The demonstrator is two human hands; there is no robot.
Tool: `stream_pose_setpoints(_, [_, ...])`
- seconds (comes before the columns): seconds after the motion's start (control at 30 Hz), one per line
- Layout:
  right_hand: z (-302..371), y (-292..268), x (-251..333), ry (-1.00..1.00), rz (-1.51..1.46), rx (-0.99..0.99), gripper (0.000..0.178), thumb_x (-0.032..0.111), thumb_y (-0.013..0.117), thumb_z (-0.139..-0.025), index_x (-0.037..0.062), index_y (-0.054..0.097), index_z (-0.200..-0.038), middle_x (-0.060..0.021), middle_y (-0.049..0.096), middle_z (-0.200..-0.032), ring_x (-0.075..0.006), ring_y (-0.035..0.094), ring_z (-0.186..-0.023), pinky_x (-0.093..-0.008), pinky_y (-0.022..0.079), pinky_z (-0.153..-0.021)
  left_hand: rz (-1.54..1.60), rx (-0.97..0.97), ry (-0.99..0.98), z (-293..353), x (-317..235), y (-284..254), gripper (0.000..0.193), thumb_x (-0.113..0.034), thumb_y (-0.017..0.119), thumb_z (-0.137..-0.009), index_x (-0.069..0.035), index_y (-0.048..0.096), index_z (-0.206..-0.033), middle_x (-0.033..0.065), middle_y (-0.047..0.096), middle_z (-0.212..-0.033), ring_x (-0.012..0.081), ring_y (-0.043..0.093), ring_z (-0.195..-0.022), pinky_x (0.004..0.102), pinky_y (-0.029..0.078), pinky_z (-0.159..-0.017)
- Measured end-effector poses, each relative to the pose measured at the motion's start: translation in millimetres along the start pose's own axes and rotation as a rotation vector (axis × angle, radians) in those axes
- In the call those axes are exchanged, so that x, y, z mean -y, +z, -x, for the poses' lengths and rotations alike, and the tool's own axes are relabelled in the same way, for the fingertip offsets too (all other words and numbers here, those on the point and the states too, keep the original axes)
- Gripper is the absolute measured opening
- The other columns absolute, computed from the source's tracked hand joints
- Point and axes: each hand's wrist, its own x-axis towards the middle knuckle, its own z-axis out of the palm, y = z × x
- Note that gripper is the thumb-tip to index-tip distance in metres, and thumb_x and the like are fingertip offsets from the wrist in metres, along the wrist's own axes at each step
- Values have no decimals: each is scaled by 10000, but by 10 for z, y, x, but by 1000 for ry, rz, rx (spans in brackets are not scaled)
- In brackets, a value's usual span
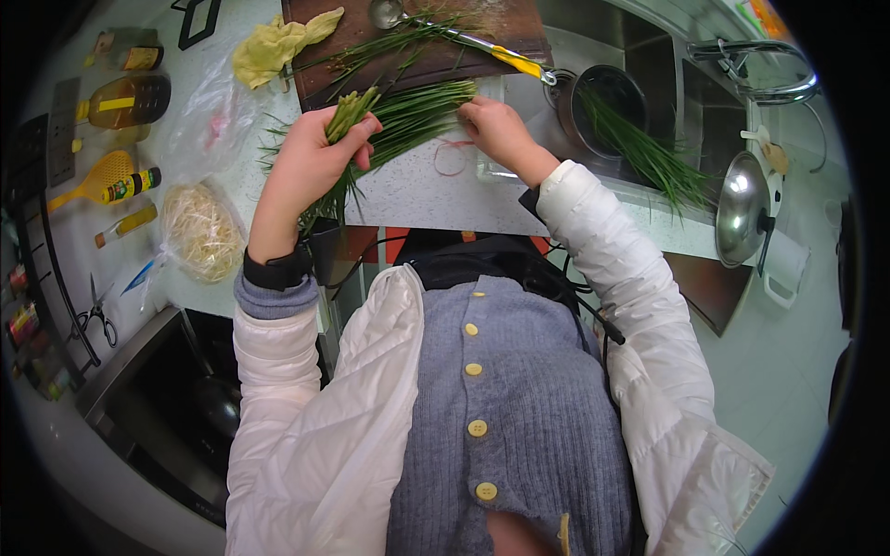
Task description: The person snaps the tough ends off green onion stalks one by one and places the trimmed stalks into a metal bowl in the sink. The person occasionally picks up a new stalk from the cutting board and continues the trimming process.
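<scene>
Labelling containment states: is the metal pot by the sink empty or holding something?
Holding something. The metal pot has long green chives lying in it, their ends spilling over its rim toward the counter edge. Whether it holds water: cannot tell.

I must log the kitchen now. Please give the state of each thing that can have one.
left hand: shut on chive bunch
right hand: resting on loose chives
pot: uncovered, chives inside
pot lid: off, lying by the sink
rubber band: loose on counter
</scene>
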Motion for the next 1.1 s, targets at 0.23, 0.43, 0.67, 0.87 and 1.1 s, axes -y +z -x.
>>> stream_pose_setpoints(0.23, [21, 11, -14, -87, 177, -35, 34, 67, 585, -783, 46, 601, -804, -121, 585, -818, -348, 608, -807, -440, 501, -708, -150, -25, 27, -140, 143, 203, 143, -127, 678, -841, -11, 665, -924, 43, 612, -646, 96, 576, -613, 272, 461, -577])
stream_pose_setpoints(0.43, [51, -493, 265, -56, -170, 111, 60, 104, 604, -832, 49, 592, -851, -124, 600, -851, -353, 602, -808, -433, 488, -701, -251, -53, 195, -206, 170, 325, 202, -93, 711, -812, 13, 656, -975, 56, 669, -812, 102, 545, -696, 267, 475, -679])
stream_pose_setpoints(0.67, [-40, -975, 617, -81, -562, 162, 107, 93, 593, -914, -2, 558, -946, -77, 551, -773, -165, 545, -687, -280, 460, -643, -222, 170, 59, -292, 68, 351, 223, -162, 735, -804, 27, 653, -888, 62, 546, -580, 97, 426, -549, 292, 419, -529])
stream_pose_setpoints(0.87, [-64, -1016, 696, 131, -871, 258, 141, 120, 552, -962, -18, 551, -935, -3, 533, -773, -76, 506, -694, -233, 443, -636, -11, 269, -88, -242, -17, 258, 229, -231, 718, -860, -13, 656, -830, -58, 484, -573, 47, 383, -502, 244, 331, -450])
stream_pose_setpoints(1.1, [-81, -932, 620, 107, -909, 43, 163, 148, 589, -941, -13, 607, -956, -5, 589, -738, -66, 553, -659, -223, 466, -599, -59, 203, 93, -254, -61, 264, 169, -169, 685, -884, -10, 670, -941, -22, 584, -695, 66, 485, -642, 244, 427, -590])
